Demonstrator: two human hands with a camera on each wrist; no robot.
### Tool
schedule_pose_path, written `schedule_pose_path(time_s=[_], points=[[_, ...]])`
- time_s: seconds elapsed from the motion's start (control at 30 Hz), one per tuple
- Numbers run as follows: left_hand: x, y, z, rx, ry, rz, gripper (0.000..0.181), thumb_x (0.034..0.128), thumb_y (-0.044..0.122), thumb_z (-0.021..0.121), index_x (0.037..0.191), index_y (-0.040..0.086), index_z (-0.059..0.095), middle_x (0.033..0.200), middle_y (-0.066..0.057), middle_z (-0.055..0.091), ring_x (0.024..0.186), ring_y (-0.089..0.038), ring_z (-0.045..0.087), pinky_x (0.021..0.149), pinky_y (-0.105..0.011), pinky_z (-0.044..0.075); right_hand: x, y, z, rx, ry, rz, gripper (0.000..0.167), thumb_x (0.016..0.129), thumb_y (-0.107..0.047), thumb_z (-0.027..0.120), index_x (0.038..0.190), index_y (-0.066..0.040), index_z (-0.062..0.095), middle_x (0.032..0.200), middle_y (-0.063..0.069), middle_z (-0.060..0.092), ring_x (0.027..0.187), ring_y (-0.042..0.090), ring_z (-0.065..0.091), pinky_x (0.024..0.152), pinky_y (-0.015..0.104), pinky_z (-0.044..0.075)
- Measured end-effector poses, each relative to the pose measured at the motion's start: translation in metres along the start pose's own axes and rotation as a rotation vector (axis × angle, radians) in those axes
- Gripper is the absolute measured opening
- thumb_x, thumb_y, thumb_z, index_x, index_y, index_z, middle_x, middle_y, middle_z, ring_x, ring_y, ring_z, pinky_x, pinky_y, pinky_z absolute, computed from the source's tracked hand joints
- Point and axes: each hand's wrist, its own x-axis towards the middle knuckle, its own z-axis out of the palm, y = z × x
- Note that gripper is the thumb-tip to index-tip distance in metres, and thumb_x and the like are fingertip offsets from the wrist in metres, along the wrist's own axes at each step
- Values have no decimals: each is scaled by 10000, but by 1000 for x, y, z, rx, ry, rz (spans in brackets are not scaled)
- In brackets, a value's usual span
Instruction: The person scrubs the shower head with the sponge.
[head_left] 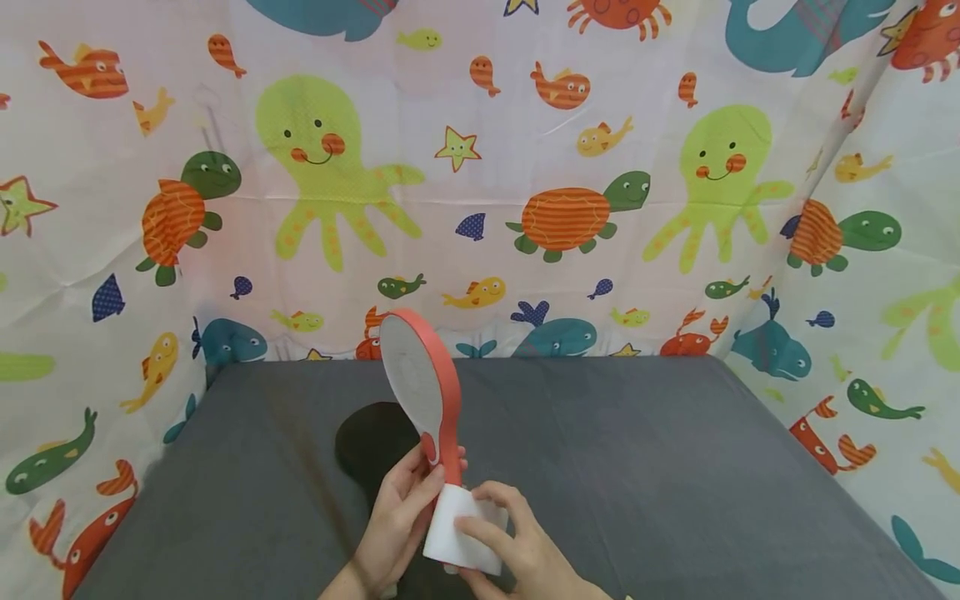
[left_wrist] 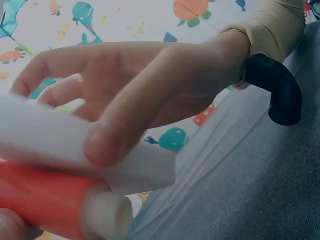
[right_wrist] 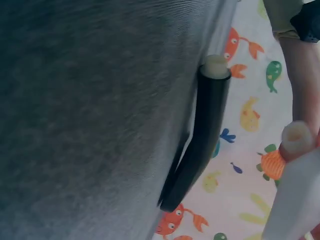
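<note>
A coral-red shower head (head_left: 450,392) with a pale round face is held upright, slightly tilted, above the table. My left hand (head_left: 401,512) grips its handle just below the head. A white folded piece (head_left: 453,525) lies against the lower handle; I cannot tell whether it is paper, cloth or sponge. My right hand (head_left: 525,550) pinches this piece between thumb and fingers. In the left wrist view, the right thumb presses the white piece beside the red handle (left_wrist: 45,200), whose cream end (left_wrist: 117,215) sticks out. Only a fingertip of the left hand shows there.
A black shower head (head_left: 371,437) lies on the grey-covered table (head_left: 637,467), behind and partly hidden by the hands. Its handle (right_wrist: 202,135) ends in a cream tip. A curtain (head_left: 465,233) printed with sea animals surrounds the table's back and sides.
</note>
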Motion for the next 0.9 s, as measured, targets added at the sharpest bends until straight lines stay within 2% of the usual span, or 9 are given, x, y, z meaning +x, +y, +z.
schedule_pose_path(time_s=[0.1,0.2,0.37,0.5,0.6,0.7,0.8,0.9], points=[[1,-2,1,12,26,-4,396,982,59,426,1338,-73,313,1154,-86,555,1046,-184,547,883,-313,474,2,0,0,86,42,11,427,874,-228,642,1197,-2,477,1221,224,354,1060,268,423,755,335,486],[2,-4,2,-1,20,7,363,984,61,426,1322,-52,352,1129,-71,559,979,-160,565,838,-302,492,12,1,-2,144,132,40,447,871,-184,650,1194,59,457,1205,250,371,1060,271,432,764,323,479],[2,-7,3,25,-64,45,393,979,11,408,1363,-50,350,1255,-93,504,1057,-186,550,872,-327,486,39,2,-7,74,269,94,471,881,-199,640,1198,86,440,1182,270,402,1071,280,429,757,345,472],[1,-10,5,94,-120,86,402,978,-5,397,1377,-43,370,1297,-112,475,1106,-214,531,905,-339,467,56,-5,-16,13,323,116,467,905,-227,601,1235,62,439,1185,279,405,1074,274,431,747,364,480],[1,-11,4,145,-123,140,364,975,-20,393,1335,-55,427,1237,-101,506,1067,-196,545,881,-320,478,52,-9,-17,13,299,108,441,906,-211,602,1250,30,465,1178,285,396,1056,266,438,725,351,481],[2,-8,1,184,-99,172,323,979,-14,385,1284,-80,468,1184,-103,561,1032,-185,559,845,-302,492,28,-5,-9,-22,225,66,413,904,-231,605,1239,-10,509,1179,272,395,1041,271,439,720,335,453],[3,-3,-2,189,-68,154,315,991,28,384,1274,-75,478,1170,-144,589,1078,-219,540,856,-316,490,3,-5,-3,-112,115,-14,370,907,-266,591,1211,-58,556,1187,248,411,1053,275,427,744,344,439],[3,1,-4,166,-54,103,339,1000,65,380,1313,-43,455,1211,-189,569,1164,-279,484,911,-364,464,-8,-5,-3,-175,22,-111,328,898,-269,595,1174,-91,593,1198,222,434,1078,275,431,809,347,451]])
